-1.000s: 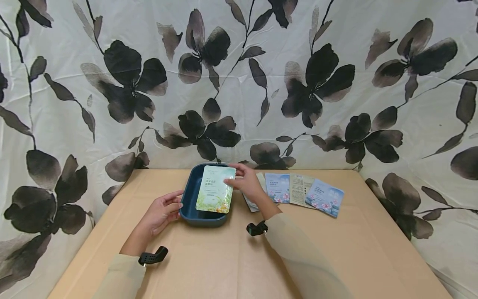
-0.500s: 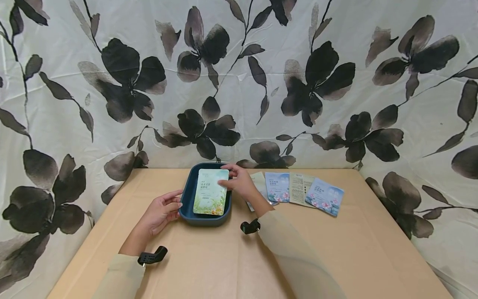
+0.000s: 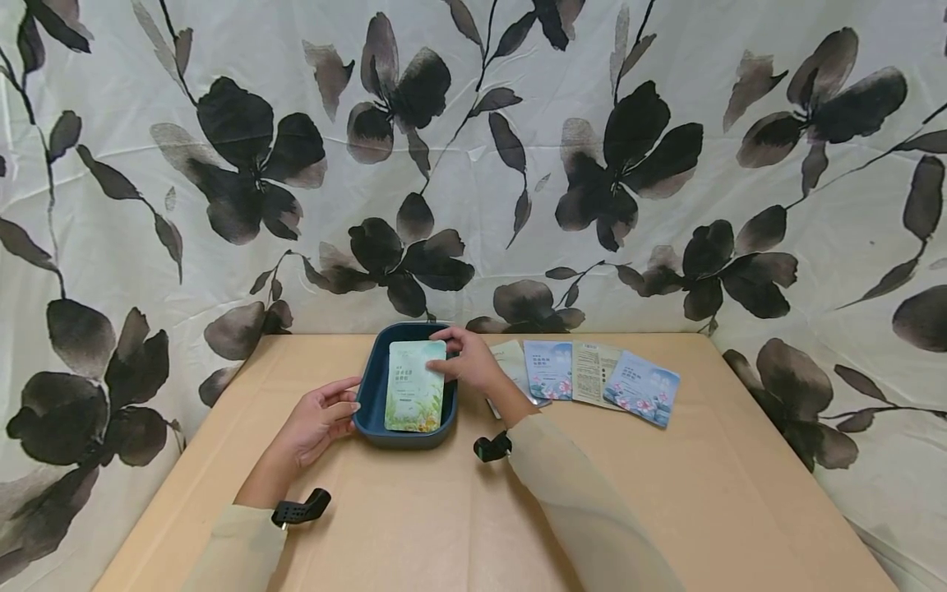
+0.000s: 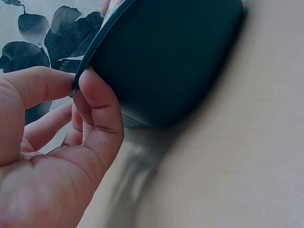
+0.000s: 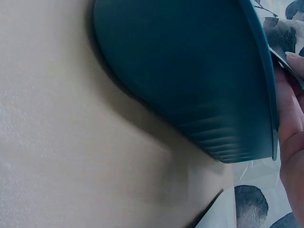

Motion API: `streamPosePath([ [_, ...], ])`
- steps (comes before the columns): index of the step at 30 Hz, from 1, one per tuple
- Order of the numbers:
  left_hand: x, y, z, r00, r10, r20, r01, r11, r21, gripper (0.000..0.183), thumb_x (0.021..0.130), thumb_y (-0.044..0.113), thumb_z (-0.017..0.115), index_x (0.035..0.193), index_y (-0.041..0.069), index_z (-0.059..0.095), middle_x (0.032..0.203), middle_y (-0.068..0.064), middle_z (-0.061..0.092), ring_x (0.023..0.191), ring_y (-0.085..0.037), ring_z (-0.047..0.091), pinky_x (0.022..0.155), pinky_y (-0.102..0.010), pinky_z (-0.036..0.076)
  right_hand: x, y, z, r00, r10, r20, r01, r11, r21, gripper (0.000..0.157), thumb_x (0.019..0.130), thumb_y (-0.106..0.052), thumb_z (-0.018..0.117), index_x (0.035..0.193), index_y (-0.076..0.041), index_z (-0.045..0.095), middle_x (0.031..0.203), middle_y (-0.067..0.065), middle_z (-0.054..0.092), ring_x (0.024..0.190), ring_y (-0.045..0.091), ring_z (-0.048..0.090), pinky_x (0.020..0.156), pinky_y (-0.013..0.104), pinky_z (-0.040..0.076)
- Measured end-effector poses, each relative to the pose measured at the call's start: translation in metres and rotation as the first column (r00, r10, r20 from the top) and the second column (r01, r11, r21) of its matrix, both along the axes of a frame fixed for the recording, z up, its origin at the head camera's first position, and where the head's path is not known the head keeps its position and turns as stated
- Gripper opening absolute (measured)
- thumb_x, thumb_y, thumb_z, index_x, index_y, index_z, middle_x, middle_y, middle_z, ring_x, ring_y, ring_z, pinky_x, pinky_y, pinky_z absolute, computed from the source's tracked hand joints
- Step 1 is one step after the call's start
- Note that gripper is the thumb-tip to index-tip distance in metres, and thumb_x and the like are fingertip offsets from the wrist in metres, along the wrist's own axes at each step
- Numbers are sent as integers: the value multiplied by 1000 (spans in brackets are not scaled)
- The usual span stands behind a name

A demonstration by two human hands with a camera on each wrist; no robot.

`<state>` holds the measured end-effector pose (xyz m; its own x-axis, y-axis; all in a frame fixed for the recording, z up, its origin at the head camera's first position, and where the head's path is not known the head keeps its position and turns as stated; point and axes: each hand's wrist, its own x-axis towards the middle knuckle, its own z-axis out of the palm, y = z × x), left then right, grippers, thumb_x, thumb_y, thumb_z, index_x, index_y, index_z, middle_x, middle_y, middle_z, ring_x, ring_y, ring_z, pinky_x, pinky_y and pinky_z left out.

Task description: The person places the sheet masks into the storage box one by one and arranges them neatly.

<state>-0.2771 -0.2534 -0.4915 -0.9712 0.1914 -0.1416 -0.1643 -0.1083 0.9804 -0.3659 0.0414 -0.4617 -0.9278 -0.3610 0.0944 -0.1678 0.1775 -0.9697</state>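
Note:
A dark blue rectangular plastic bin point(image 3: 405, 441) stands at the back left of the table. My left hand point(image 3: 322, 421) pinches its left rim between thumb and fingers; the left wrist view shows the grip close up at the bin wall point(image 4: 161, 61). A light green printed sachet point(image 3: 411, 395) with flowers along its bottom lies within the bin's outline in the head view. By its upper right edge my right hand point(image 3: 473, 363) pinches it, thumb on top. In the right wrist view, only part of that hand point(image 5: 292, 111) shows beyond the bin's rim.
Right of the bin lie a pale sachet point(image 3: 512, 362) partly behind my right arm, a blue flowered sachet point(image 3: 548, 368), a cream one with printed text point(image 3: 594, 374) and another blue one point(image 3: 642, 388). A floral cloth point(image 3: 518, 164) hangs behind the table point(image 3: 459, 510).
My right hand has moved left and slightly down with the green sachet, bringing it from over the bin's right rim to within the bin's outline. My left hand stays on the rim.

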Motion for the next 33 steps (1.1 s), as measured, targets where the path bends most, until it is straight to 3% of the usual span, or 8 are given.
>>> streamPosePath([
  [21, -1, -2, 0, 1000, 4, 17, -4, 1000, -14, 62, 98, 1, 63, 155, 0, 38, 103, 1, 60, 82, -11, 63, 72, -26, 59, 3, -10, 7, 999, 12, -39, -5, 983, 186, 45, 80, -11, 88, 118, -13, 66, 95, 7, 75, 72, 15, 65, 66, 28, 58],
  [29, -1, -2, 0, 1000, 0, 21, 0, 1000, -16, 61, 99, 1, 62, 155, 1, 38, 104, 1, 60, 83, -12, 63, 74, -26, 59, 0, -13, 6, 995, -1, -102, 30, 960, 280, 41, 79, -12, 89, 113, -14, 66, 98, 4, 75, 82, 14, 62, 71, 22, 55],
  [33, -1, -2, 0, 1000, -2, 25, 2, 1000, -15, 61, 99, 1, 62, 155, 2, 38, 104, 1, 60, 84, -12, 63, 75, -26, 59, 0, -14, 7, 988, 3, -157, 53, 933, 355, 42, 79, -15, 89, 114, -14, 66, 99, 3, 71, 83, 14, 60, 72, 23, 53],
])
